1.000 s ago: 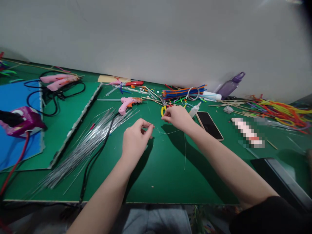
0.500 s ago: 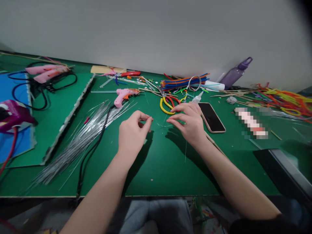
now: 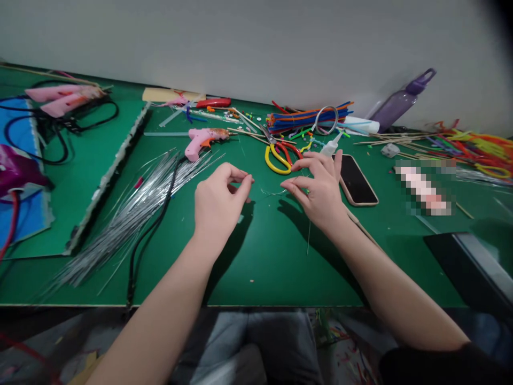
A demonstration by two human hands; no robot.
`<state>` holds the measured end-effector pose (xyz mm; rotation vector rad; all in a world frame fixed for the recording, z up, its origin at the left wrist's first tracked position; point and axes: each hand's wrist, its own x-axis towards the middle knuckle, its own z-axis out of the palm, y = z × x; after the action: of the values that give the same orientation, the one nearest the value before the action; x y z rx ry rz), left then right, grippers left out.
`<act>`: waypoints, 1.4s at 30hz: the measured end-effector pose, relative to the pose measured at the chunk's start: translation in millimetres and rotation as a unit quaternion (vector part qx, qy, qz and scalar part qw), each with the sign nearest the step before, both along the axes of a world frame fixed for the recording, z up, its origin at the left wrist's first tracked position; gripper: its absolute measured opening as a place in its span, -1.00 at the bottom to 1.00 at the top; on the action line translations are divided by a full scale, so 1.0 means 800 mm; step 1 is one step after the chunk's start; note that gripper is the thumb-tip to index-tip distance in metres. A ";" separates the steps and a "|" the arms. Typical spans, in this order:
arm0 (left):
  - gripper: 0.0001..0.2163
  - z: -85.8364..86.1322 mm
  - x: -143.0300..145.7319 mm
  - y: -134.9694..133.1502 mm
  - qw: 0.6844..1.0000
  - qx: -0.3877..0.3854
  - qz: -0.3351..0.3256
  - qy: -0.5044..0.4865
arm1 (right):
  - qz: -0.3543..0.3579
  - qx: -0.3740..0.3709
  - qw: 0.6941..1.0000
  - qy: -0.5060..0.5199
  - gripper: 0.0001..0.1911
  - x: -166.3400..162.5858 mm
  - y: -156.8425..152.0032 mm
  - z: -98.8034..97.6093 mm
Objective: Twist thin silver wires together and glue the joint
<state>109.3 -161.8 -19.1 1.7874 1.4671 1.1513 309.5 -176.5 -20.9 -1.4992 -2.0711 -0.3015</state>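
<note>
My right hand (image 3: pixel 316 187) pinches a thin wire (image 3: pixel 276 193) between thumb and forefinger, the other fingers fanned out. The wire's twisted end pokes toward the left, and a straight length hangs below the palm. Facing it, my left hand (image 3: pixel 219 200) has thumb and forefinger pressed together; whatever sits between those tips is too small to make out. Both hands hover over the green tabletop (image 3: pixel 256 256). Just beyond the right fingers lie yellow-and-red-handled scissors (image 3: pixel 276 160) and a white nozzle bottle (image 3: pixel 332 145). To the left of my left hand spreads a bundle of silvery wires (image 3: pixel 136 214).
A pink glue gun (image 3: pixel 198 143) lies behind the wires, its black cord (image 3: pixel 154 230) running to the front edge. At right are a phone (image 3: pixel 358 182), a purple bottle (image 3: pixel 396 109) and coloured pipe cleaners (image 3: pixel 473 147). A rough-edged green board (image 3: pixel 96 198) lies left.
The view has tipped down, so the table sits higher in the picture. My hands are slightly farther apart, and my right hand's outer fingers have lifted and spread.
</note>
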 end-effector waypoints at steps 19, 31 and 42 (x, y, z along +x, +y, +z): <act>-0.92 -0.007 0.001 0.002 1.000 0.029 -0.007 -0.009 | 0.062 -0.173 0.974 0.130 -0.85 -0.008 -0.005 -0.006; -0.92 -0.008 0.000 0.001 0.999 0.025 -0.014 -0.018 | 0.076 -0.068 0.967 0.232 -0.76 -0.012 -0.011 -0.008; -0.91 -0.006 0.000 0.001 0.999 0.030 -0.007 -0.008 | 0.102 -0.083 0.987 0.093 -0.72 -0.006 -0.001 -0.021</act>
<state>109.2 -161.2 -23.7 1.8206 1.4223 1.2117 304.6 -177.3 -37.7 -1.3368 -2.1165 0.0879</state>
